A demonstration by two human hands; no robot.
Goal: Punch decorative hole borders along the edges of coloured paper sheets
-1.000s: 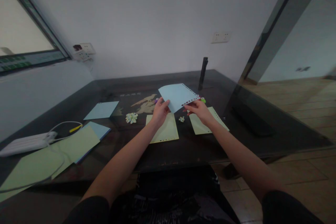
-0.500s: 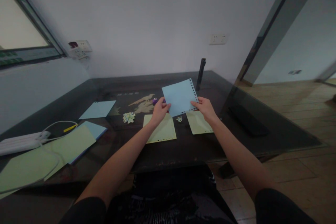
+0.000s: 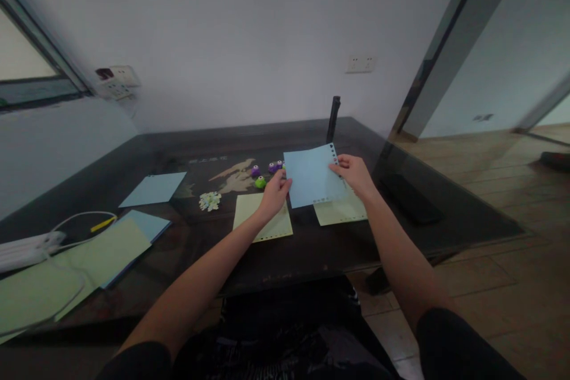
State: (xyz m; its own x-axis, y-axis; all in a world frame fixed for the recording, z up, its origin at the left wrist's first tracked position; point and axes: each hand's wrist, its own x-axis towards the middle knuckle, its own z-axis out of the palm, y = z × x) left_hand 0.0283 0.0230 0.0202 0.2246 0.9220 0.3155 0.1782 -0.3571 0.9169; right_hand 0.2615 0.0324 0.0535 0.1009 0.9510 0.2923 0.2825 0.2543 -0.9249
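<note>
A sheet of light blue paper [image 3: 312,177] with a row of punched shapes along its right and lower edges is held up above the table. My left hand [image 3: 275,195] pinches its left edge, and my right hand [image 3: 355,174] pinches its right edge near the holes. Beneath lie two pale yellow sheets: one yellow sheet [image 3: 262,222] under my left wrist, the other yellow sheet [image 3: 339,212] partly covered by the blue one. Left of them is a pile of small paper cutouts [image 3: 210,201]. Green [image 3: 260,182] and purple craft punches [image 3: 255,171] stand behind my left hand.
On the dark table [image 3: 214,249], another blue sheet [image 3: 154,189] lies at the left. Nearer are stacked yellow sheets [image 3: 111,246], a white power strip [image 3: 29,251] with a cable, and a yellow object [image 3: 102,224]. A black upright object [image 3: 333,120] stands behind; a dark flat object [image 3: 410,199] lies right.
The blue sheet has turned nearly level and come slightly lower, with both hands still on it. More of the punches now show behind my left hand. The view has shifted a little.
</note>
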